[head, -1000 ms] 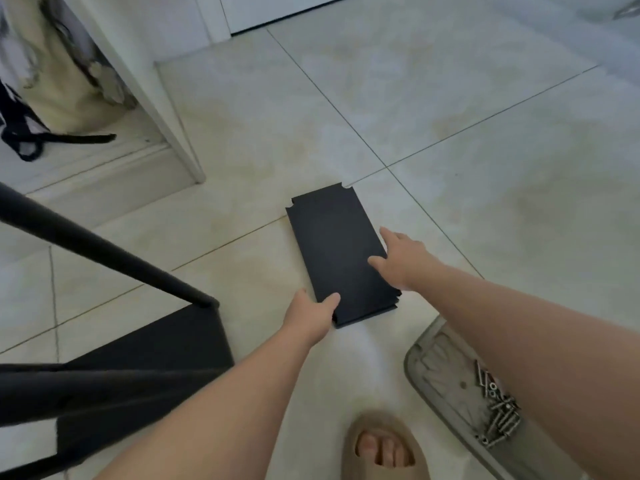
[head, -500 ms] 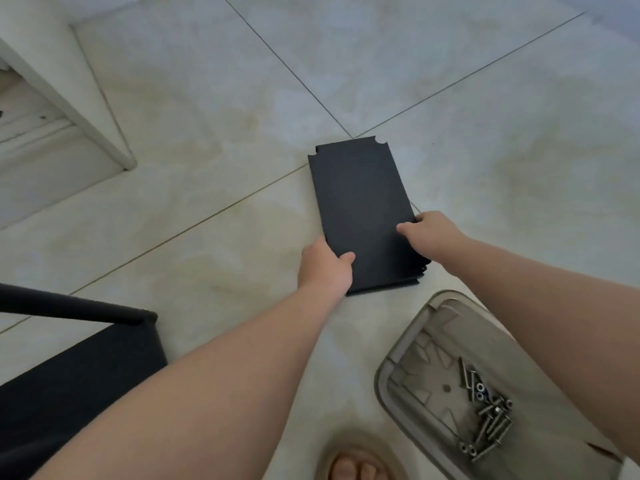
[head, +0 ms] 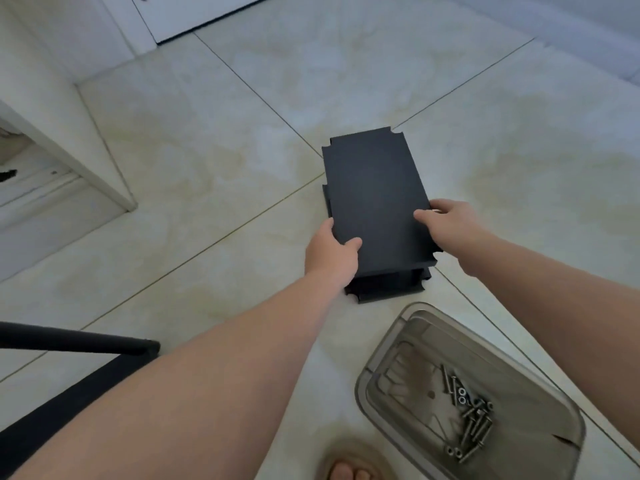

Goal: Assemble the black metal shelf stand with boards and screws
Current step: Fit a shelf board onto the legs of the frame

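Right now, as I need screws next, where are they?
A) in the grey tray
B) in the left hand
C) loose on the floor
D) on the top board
A: the screws lie heaped in the tray; the left hand and right hand grip only the top board.

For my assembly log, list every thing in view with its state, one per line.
Top board: raised above the stack, held at both long edges.
Stack of boards: flat on the floor, beneath it.
Left hand: grips the board's left edge, thumb on top.
Right hand: grips its right edge.
Tray: on the floor, open.
Screws: loose heap inside the tray.
Metal frame: lower left, untouched.
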The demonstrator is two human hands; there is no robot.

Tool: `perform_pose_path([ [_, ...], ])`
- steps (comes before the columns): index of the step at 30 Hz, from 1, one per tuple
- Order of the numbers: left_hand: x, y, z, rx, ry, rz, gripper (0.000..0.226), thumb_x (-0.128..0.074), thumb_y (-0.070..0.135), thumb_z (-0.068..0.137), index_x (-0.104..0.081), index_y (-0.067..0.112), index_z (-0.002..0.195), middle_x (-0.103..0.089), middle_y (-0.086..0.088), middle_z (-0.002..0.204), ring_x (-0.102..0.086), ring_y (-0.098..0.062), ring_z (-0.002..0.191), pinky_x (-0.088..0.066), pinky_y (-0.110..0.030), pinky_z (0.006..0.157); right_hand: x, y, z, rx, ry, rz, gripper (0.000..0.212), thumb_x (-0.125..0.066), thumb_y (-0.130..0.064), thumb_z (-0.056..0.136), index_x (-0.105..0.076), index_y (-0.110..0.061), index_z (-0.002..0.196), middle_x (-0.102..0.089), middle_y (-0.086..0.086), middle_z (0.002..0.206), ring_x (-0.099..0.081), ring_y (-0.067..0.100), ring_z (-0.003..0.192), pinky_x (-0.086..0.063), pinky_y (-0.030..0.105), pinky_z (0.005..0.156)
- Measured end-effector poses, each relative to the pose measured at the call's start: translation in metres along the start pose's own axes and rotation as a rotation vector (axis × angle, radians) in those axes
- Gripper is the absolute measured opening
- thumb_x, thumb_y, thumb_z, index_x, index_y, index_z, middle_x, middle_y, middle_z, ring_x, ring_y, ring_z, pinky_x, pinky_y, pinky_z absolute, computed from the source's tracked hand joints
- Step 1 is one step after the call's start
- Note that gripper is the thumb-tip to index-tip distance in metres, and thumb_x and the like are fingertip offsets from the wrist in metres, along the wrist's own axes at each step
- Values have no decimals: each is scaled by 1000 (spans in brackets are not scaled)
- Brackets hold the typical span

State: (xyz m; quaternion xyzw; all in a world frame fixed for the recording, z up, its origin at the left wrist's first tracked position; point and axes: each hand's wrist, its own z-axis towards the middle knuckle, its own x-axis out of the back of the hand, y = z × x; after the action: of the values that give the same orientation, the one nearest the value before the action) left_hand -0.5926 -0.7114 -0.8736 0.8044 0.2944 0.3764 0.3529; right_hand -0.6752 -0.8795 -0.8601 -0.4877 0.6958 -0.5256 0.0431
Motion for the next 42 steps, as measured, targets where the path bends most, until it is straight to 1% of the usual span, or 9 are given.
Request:
perform_pose_path([
  [3, 24, 26, -21, -78, 46, -44, 43, -64, 17, 92, -54, 28, 132, -66, 9, 118, -64, -20, 107, -55, -44, 93, 20, -28, -23, 52, 10, 109, 16, -56, -18, 98, -69, -26, 93, -70, -8, 90, -65, 6, 64, -53, 20, 54],
  [6, 57, 61, -55, -179, 73, -56, 43, -62, 14, 92, -56, 35, 128, -58, 27, 99, -64, -10, 96, -55, -37, 86, 43, -60, -60, 88, -8, 170, 11, -58, -16, 98, -68, -20, 100, -70, 0, 97, -67, 22, 79, -59, 33, 69],
  [12, 131, 125, -161, -334, 72, -34, 58, -55, 7, 94, -48, 35, 144, -56, 24, 106, -58, 4, 96, -45, -19, 76, 95, -127, -173, 178, -137, 248, 13, -59, -19, 99, -68, -21, 108, -71, 5, 95, -75, 21, 65, -59, 30, 54],
  [17, 191, 158, -271, -462, 118, -32, 60, -52, 4, 94, -48, 35, 144, -57, 22, 109, -59, 0, 101, -45, -17, 77, 127, -173, -277, 259, -195, 333, 19, -64, -27, 99, -66, -15, 113, -72, 11, 100, -76, 27, 76, -61, 37, 59],
  [22, 243, 179, -375, -633, 278, -45, 63, -48, 0, 91, -50, 39, 140, -52, 27, 101, -58, 5, 90, -45, -8, 62, 142, -220, -369, 389, -236, 377, 24, -64, -33, 99, -65, -12, 110, -70, 10, 106, -76, 28, 85, -62, 39, 62],
  [28, 337, 170, -473, -647, 460, -90, 63, -42, 0, 94, -50, 39, 142, -58, 11, 130, -56, -4, 115, -46, -15, 84, 118, -283, -475, 555, -417, 422, 20, -64, -31, 99, -66, -13, 109, -76, 4, 90, -76, 30, 88, -62, 38, 67],
  [31, 395, 154, -514, -617, 604, -114, 63, -38, -5, 92, -56, 31, 140, -62, 21, 122, -56, 9, 110, -44, -12, 93, 82, -308, -521, 559, -509, 474, 24, -67, -27, 97, -64, -4, 101, -74, 12, 101, -75, 32, 94, -62, 36, 72],
  [37, 483, 109, -557, -536, 750, -126, 67, -31, 2, 87, -62, 42, 130, -66, 25, 120, -59, -5, 114, -46, -26, 91, 2, -325, -590, 516, -699, 556, 17, -67, -22, 98, -58, -8, 94, -74, 13, 101, -75, 31, 96, -62, 37, 74],
  [42, 520, 74, -560, -496, 788, -155, 64, -32, 2, 86, -69, 45, 115, -68, 24, 116, -60, -9, 116, -47, -41, 105, -42, -334, -612, 457, -770, 596, 25, -69, -18, 96, -65, 2, 111, -77, 14, 103, -75, 30, 98, -62, 35, 72],
])
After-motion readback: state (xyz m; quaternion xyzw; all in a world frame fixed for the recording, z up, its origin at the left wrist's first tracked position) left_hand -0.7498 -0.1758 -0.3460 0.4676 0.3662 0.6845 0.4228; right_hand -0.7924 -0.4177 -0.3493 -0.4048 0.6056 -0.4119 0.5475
